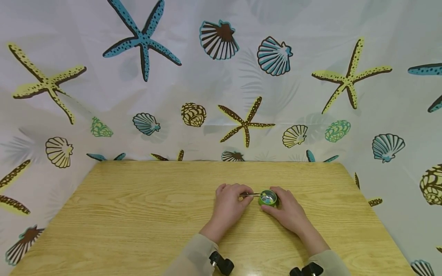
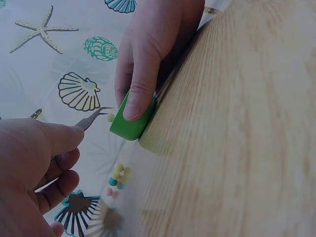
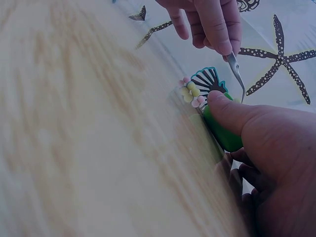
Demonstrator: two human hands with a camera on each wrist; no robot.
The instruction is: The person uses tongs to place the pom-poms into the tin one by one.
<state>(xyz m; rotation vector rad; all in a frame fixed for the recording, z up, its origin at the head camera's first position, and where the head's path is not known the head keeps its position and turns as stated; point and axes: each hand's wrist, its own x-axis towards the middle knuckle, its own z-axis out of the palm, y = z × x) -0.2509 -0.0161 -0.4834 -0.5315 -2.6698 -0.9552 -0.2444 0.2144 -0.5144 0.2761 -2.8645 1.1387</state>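
Note:
Pinched between thumb and fingers of my left hand (image 1: 230, 202) is a pair of metal tweezers (image 2: 93, 117). A small yellow ball (image 2: 110, 118) sits at the bent tip, beside the rim of a small green cup (image 2: 129, 124). My right hand (image 1: 286, 210) holds this cup on the table, thumb on the near side and fingers round the far side. From above, the cup's inside looks silvery, with a few pale and bluish bits at the bottom, too small to make out.
A cluster of small yellow, teal and pink balls (image 2: 117, 177) lies on the table near the left hand; the hand hides it in the head view. The wooden table (image 1: 138, 214) ends at a hanging cloth (image 1: 165, 92) printed with shells and starfish.

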